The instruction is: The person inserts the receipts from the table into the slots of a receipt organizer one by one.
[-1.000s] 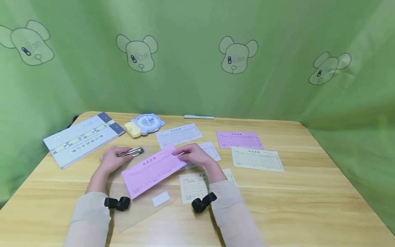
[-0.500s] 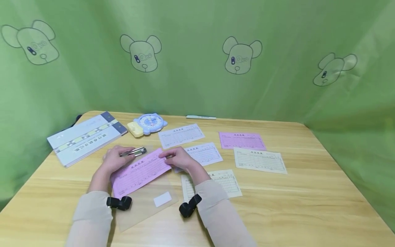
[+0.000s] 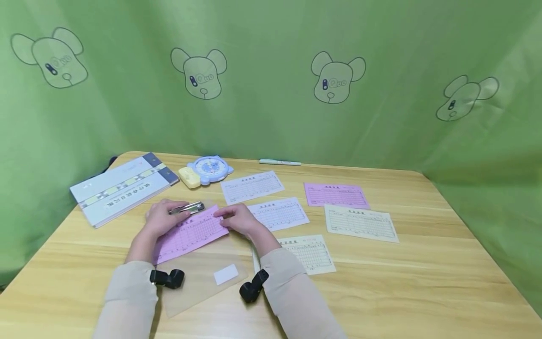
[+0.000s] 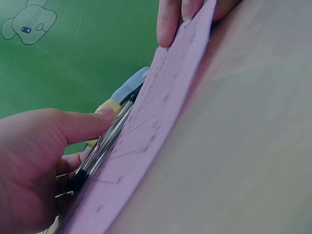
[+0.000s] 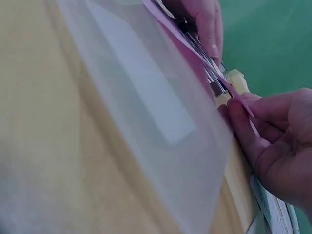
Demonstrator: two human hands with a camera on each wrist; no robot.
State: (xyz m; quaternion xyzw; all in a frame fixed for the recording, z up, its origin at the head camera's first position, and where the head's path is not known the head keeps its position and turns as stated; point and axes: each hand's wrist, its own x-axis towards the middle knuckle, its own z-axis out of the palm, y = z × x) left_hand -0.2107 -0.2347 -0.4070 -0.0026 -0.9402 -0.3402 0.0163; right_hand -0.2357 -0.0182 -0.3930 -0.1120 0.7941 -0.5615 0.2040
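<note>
A clear clipboard point(image 3: 195, 287) with a white label point(image 3: 226, 274) lies on the table, turned at an angle. My left hand point(image 3: 163, 219) is at its far end and pinches the metal clip point(image 3: 186, 208) with thumb and fingers; the left wrist view shows the thumb on the clip point(image 4: 111, 132). A pink printed slip point(image 3: 190, 235) lies over the board, its far long edge along the clip. Whether that edge is under the clip cannot be made out. My right hand point(image 3: 240, 219) pinches the slip's right end, seen in the right wrist view between thumb and fingers point(image 5: 243, 109).
White slips point(image 3: 252, 186), another pink slip point(image 3: 336, 195) and pale green slips point(image 3: 361, 223) are spread to the right. A ledger book point(image 3: 124, 188) lies at the left. Along the back are a blue clock point(image 3: 210, 168), a yellow block point(image 3: 189, 177) and a pen point(image 3: 279, 162).
My right hand has brought the pink slip leftward and down onto the clipboard, toward the clip. My left hand keeps its hold on the clip. The head view has shifted slightly.
</note>
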